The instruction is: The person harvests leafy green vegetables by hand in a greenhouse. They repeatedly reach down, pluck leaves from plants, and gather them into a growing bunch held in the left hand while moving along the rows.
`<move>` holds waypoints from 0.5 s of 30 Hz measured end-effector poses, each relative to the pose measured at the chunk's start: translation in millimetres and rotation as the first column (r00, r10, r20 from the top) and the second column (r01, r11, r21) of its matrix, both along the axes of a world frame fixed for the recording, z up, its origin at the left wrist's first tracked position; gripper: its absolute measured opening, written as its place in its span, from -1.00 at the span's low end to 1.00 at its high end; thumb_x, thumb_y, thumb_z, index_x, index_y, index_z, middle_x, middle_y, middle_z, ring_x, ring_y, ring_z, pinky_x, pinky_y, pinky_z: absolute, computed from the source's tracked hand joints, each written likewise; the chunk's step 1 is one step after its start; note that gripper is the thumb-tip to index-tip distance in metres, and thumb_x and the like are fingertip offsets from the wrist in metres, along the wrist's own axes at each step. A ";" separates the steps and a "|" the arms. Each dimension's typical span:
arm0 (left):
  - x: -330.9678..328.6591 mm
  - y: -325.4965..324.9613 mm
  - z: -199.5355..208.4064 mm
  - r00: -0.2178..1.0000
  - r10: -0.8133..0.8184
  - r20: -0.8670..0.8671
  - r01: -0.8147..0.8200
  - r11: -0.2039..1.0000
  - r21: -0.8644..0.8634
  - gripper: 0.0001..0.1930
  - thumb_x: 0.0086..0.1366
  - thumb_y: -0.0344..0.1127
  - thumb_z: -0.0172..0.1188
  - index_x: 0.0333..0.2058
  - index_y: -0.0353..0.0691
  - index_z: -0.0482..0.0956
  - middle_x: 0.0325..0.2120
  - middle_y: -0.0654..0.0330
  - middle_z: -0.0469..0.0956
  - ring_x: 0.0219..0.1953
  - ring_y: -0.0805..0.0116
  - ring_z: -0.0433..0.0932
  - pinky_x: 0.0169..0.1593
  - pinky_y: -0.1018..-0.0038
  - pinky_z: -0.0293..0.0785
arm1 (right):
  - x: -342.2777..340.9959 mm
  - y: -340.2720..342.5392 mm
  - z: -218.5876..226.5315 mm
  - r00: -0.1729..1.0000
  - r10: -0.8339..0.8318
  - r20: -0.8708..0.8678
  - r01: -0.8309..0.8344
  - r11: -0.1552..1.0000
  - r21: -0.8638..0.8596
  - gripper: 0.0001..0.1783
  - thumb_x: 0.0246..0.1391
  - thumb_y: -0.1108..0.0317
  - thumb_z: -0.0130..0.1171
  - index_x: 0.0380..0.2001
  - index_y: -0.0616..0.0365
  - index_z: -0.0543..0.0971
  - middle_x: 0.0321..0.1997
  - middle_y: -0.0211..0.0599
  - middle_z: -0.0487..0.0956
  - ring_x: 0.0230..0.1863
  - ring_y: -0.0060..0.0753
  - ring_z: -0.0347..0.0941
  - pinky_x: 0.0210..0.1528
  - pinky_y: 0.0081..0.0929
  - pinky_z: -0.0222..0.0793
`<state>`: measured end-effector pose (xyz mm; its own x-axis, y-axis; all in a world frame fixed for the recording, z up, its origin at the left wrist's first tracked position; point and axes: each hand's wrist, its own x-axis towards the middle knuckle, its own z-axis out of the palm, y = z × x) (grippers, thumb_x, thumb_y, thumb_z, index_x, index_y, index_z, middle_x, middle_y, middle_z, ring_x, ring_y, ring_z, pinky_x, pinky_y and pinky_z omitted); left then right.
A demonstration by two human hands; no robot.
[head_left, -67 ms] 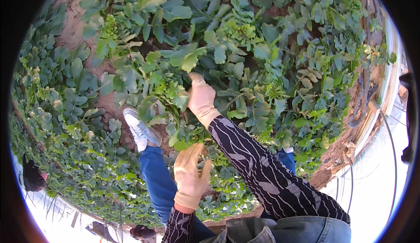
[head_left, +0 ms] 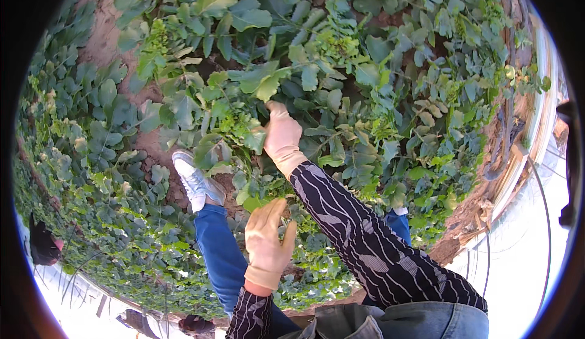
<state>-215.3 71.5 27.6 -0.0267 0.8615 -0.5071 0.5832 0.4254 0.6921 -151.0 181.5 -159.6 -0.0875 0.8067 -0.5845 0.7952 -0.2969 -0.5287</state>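
Observation:
Both my hands wear thin pale yellow gloves. My right hand [head_left: 282, 135] reaches in among green leafy plants, curled closed beside a leafy shoot with small yellow-green buds [head_left: 236, 122]. The thumb points up toward a broad, lobed leaf [head_left: 268, 83]. Leaves hide most of the curled fingers, so what they grip cannot be made out. Nearer to me, my left hand [head_left: 267, 241] hovers over lower foliage with its fingers stretched out and the thumb apart. Nothing is in it.
Dense leafy plants [head_left: 420, 83] spread all around, with bare brown soil [head_left: 149, 144] between rows at left. My shoe [head_left: 192, 177] stands on the soil. Along the right edge run a pale plastic sheet [head_left: 536, 119] and a dark thin cord [head_left: 546, 217]. A dark object [head_left: 44, 244] lies far left.
My left hand has shifted very slightly to the right, its fingers still stretched out. My right hand stays in nearly the same place among the leaves.

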 end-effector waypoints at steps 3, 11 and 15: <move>6.0 -3.8 -1.5 0.999 -0.003 0.045 0.003 1.000 0.005 -0.49 0.06 -0.36 0.30 0.02 -0.32 0.45 -0.08 -0.06 0.54 -0.02 0.02 0.52 0.15 0.14 0.35 | -6.8 -6.9 -4.9 0.994 -0.027 0.108 0.030 0.999 -0.025 -0.33 -0.20 0.17 0.42 0.03 -0.01 0.40 0.04 -0.16 0.46 -0.24 0.05 0.56 -0.21 -0.12 0.45; -8.5 -4.5 11.4 0.998 0.018 -0.054 -0.019 1.000 -0.022 -0.50 0.04 -0.30 0.31 0.00 -0.26 0.47 -0.07 0.03 0.54 -0.02 0.11 0.52 0.18 0.16 0.31 | -12.1 -20.8 -16.1 0.461 -0.709 -0.534 0.641 0.682 -0.351 -0.67 0.19 0.31 0.09 -0.01 0.18 0.50 -0.02 -0.36 0.49 -0.36 -0.48 0.44 -0.26 -0.51 0.43; -15.6 -8.2 12.0 0.996 0.028 -0.080 -0.032 0.999 -0.039 -0.51 0.08 -0.27 0.28 0.02 -0.22 0.47 -0.08 0.06 0.55 -0.02 0.15 0.51 0.20 0.18 0.29 | -4.2 -18.9 -19.4 0.610 -0.445 -0.655 0.447 0.876 -0.180 -0.57 0.04 0.32 0.20 0.00 0.19 0.48 -0.03 -0.33 0.48 -0.18 -0.43 0.45 -0.14 -0.47 0.41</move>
